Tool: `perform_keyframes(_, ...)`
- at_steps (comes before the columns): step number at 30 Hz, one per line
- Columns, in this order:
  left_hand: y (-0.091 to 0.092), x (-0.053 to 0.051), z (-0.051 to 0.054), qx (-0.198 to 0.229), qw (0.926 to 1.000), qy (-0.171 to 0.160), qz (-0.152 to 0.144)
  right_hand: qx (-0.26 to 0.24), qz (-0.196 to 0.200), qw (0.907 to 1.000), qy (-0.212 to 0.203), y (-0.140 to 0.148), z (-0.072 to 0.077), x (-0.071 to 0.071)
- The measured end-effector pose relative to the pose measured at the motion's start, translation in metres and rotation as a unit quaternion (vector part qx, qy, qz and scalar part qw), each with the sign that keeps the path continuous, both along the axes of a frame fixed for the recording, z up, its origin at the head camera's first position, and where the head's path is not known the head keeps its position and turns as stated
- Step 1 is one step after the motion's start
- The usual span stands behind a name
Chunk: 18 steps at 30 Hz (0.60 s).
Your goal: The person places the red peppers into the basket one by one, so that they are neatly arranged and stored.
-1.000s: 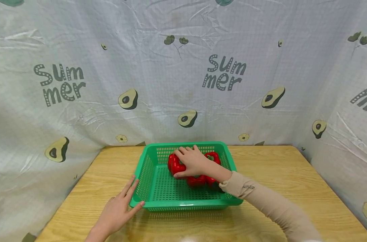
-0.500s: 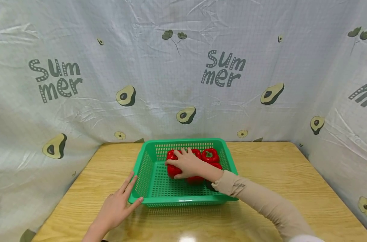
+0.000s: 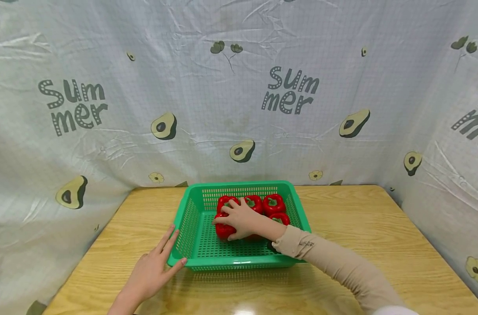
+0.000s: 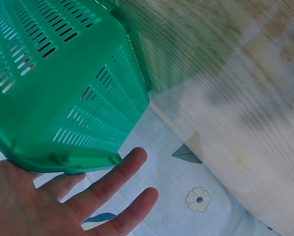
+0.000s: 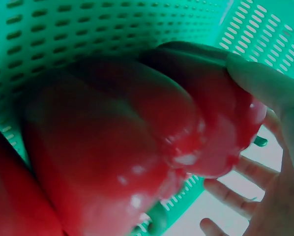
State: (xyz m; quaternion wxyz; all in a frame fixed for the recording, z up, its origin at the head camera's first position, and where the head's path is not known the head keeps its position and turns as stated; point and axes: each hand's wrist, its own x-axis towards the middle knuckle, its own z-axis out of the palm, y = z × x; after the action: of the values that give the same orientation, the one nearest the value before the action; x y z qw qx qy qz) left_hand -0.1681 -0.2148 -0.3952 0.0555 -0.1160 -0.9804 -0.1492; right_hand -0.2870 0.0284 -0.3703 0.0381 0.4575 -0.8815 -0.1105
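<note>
Several red bell peppers stand in a green plastic basket (image 3: 239,263), stems up where they show. My right hand (image 3: 243,221) grips the red bell pepper (image 3: 224,230) at the near left of the group, thumb on its near side and fingers over its top. In the right wrist view, the thumb lies along this pepper (image 5: 216,113), with other peppers (image 5: 98,142) beside it. Behind my right hand stand a back-left pepper (image 3: 225,200), a back-middle one (image 3: 255,202) and a back-right one (image 3: 274,204). My left hand (image 3: 150,271) touches the basket's left rim with straight, spread fingers.
The basket's slotted floor (image 3: 205,245) shows left of the peppers. Wooden tabletop (image 3: 349,227) extends around the basket. A printed cloth (image 3: 207,109) hangs behind the table and along its sides. My right sleeve (image 3: 325,253) crosses over the basket's near right corner.
My right hand has shifted the gripped bell pepper slightly left and toward the basket's near side. The back-left pepper has come into clearer view behind it. My left hand stays at the rim.
</note>
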Motion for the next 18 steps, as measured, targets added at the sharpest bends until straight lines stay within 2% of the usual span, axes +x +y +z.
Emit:
perform_keyframes(9, -0.0009, 0.0004, -0.0012, -0.002, 1.0000, -0.001, -0.002, 0.000, 0.002, 0.9998, -0.020, 0.0007, -0.0006, 0.0012)
perform_keyframes(18, -0.0008, 0.0004, 0.0005, -0.008, 0.9998, 0.019, -0.007, 0.023, -0.008, 0.9990, -0.037, 0.0076, 0.0019, -0.0005)
